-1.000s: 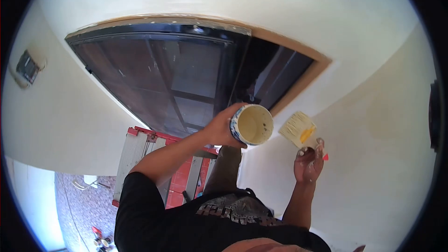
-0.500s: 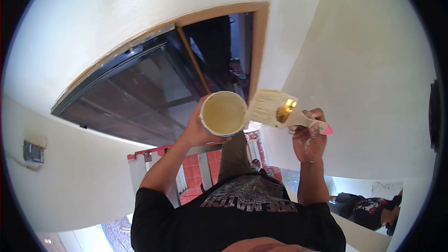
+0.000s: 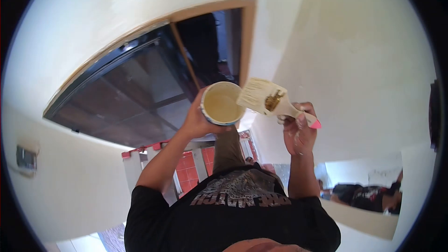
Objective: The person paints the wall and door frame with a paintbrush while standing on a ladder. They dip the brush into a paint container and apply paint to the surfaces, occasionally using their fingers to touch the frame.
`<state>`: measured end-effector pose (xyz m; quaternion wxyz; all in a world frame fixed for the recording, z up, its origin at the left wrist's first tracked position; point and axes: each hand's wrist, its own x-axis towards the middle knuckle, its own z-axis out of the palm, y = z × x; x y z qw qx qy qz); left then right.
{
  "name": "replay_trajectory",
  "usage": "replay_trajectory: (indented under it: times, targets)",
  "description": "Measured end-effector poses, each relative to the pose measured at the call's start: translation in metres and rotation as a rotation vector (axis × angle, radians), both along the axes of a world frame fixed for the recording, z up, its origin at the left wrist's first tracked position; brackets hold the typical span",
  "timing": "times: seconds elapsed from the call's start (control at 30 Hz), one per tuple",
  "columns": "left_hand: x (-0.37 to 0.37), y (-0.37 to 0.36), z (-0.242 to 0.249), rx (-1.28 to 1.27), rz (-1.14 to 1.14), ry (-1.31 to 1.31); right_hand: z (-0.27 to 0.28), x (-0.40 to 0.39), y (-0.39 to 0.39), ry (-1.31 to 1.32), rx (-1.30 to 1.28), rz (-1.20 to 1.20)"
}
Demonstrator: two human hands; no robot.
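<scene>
My left hand [image 3: 196, 119] is wrapped round a round tub of cream paint [image 3: 221, 103], held up in front of my chest with its mouth facing me. Pinched by its pale handle in my right hand [image 3: 300, 130] is a wide paintbrush [image 3: 263, 97] with a pink handle end. Cream paint coats its bristles, which point left and overlap the tub's right rim in this view. Dabs of paint show on the right hand's fingers and palm.
Ahead is a wooden door frame [image 3: 248, 42] with dark glazed panels [image 3: 130, 84]. Pale walls [image 3: 345, 65] rise on both sides. A ladder [image 3: 135, 165] with red fittings stands below me over red floor tiles [image 3: 186, 170]. An electrical box [image 3: 26, 157] sits on the left wall; another person [image 3: 368, 198] shows at lower right.
The brush has moved up and left, so its bristles now overlap the tub's rim. The tub has risen slightly, and my view has shifted a little.
</scene>
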<state>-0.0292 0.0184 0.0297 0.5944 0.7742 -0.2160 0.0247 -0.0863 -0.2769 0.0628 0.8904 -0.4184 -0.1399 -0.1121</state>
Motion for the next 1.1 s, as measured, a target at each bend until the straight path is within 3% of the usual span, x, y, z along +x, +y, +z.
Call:
replay_trajectory:
  times: [0.2, 0.43, 0.53, 0.6, 0.73, 0.77, 0.97, 1.03, 1.1]
  targets:
    - [-0.009, -0.024, 0.007, 0.024, -0.103, 0.052, 0.002, -0.019, -0.027, -0.167, -0.16, -0.07]
    - [-0.005, -0.058, 0.0, -0.111, -0.178, 0.035, 0.02, -0.045, -0.05, -0.129, -0.332, -0.168]
    - [-0.005, -0.059, -0.021, -0.218, -0.225, 0.03, 0.035, -0.06, -0.046, -0.068, -0.482, -0.27]
    - [-0.01, -0.058, -0.024, -0.204, -0.218, 0.059, 0.044, -0.067, -0.04, -0.133, -0.748, -0.34]
    - [-0.01, -0.056, -0.023, -0.18, -0.243, 0.065, 0.057, -0.073, -0.018, -0.054, -0.965, -0.234]
    - [-0.009, -0.056, -0.025, -0.19, -0.246, 0.071, 0.055, -0.067, -0.012, -0.167, -1.073, -0.283]
    - [-0.011, -0.052, -0.028, -0.058, -0.152, -0.233, 0.049, -0.055, 0.019, -0.112, -1.35, -0.32]
    - [-0.01, -0.053, -0.022, 0.016, -0.122, -0.445, 0.043, -0.052, 0.021, -0.111, -1.411, -0.308]
    - [-0.011, -0.053, -0.019, 0.029, -0.116, -0.458, 0.039, -0.05, 0.023, -0.136, -1.439, -0.281]
